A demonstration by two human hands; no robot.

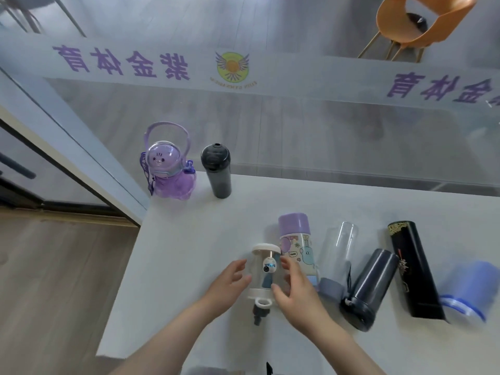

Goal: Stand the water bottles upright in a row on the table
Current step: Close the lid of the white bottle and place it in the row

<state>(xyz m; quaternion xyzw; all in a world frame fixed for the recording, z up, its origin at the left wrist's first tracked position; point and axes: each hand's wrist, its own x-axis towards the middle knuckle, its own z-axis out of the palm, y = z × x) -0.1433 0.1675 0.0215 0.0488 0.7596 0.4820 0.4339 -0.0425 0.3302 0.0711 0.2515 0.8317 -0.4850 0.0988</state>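
Note:
A small clear bottle with white ends (265, 272) lies on the white table (189, 253), its loop and dark strap pointing toward me. My left hand (230, 285) cups its left side and my right hand (293, 290) its right side, fingers spread against it. At the table's far left a purple bear-lid bottle (169, 169) and a dark grey bottle (216, 171) stand upright side by side. Lying to the right are a purple-capped cartoon bottle (296, 242), a clear bottle (338, 253), a dark blue-grey bottle (369, 288), a black patterned bottle (414, 269) and a blue bottle (465, 288).
A glass wall with purple lettering (121, 60) runs along the table's far edge. The table's left edge drops to a wood floor (54, 280). An orange chair (416, 23) stands beyond the glass.

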